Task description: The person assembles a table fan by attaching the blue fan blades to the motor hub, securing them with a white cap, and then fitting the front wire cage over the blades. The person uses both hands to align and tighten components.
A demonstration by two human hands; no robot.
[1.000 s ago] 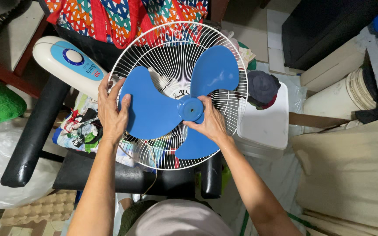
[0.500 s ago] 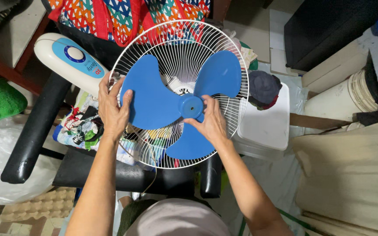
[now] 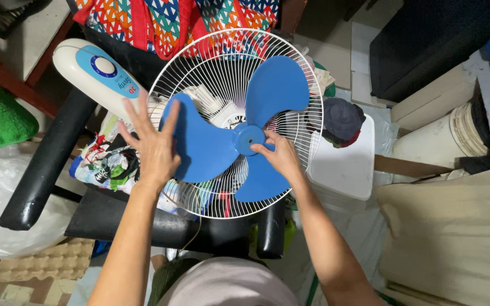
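Left hand (image 3: 153, 146) spread flat at blade (image 3: 202, 144) edge; right hand (image 3: 279, 154) pinching hub (image 3: 249, 139). Grille (image 3: 301, 85) rim rings blades closely.

The left hand (image 3: 153, 146) covers the blue blade's (image 3: 202, 144) nine-o'clock edge. The patterned bag (image 3: 160, 20) is cut off at twelve o'clock. Clutter under the wire guard (image 3: 290, 62) is too tangled to tell.
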